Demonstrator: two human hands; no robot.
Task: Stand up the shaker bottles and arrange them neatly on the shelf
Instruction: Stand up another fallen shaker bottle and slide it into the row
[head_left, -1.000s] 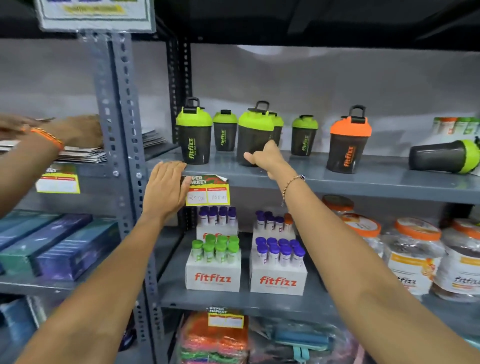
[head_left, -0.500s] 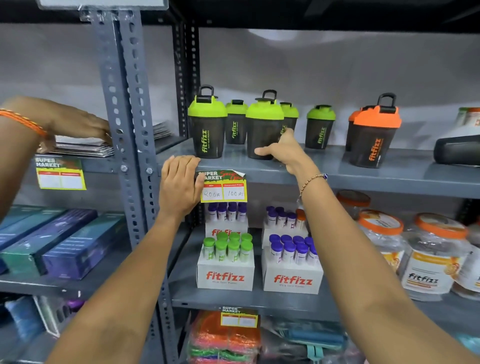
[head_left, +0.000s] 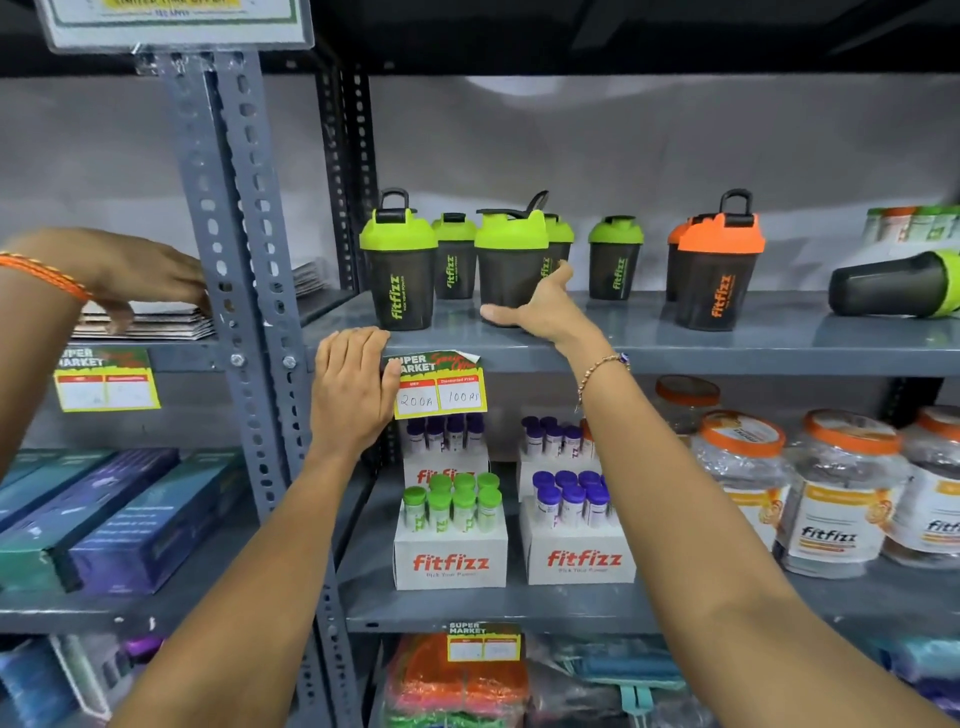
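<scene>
Several black shaker bottles stand on the grey shelf (head_left: 727, 348). A green-lidded one (head_left: 400, 270) is at the front left, smaller green-lidded ones (head_left: 454, 260) (head_left: 615, 260) stand behind, and two orange-lidded ones (head_left: 719, 275) are to the right. At the far right a green-lidded bottle (head_left: 891, 283) lies on its side. My right hand (head_left: 545, 312) wraps the base of the second front green bottle (head_left: 511, 260), thumb on its left and fingers on its right. My left hand (head_left: 350, 389) lies flat over the shelf's front lip, beside a yellow price tag (head_left: 441, 387).
Another person's hand (head_left: 140, 275) rests on a stack of papers (head_left: 150, 322) in the left bay, past the perforated upright post (head_left: 244, 260). Below are fitfizz tube boxes (head_left: 449, 561) and orange-lidded jars (head_left: 831, 493). Blue boxes (head_left: 130, 519) lie at lower left.
My right hand has closed around the bottle's base and its lid loop now tilts right. My left hand stays on the shelf edge. The other person's hand has moved right along the papers.
</scene>
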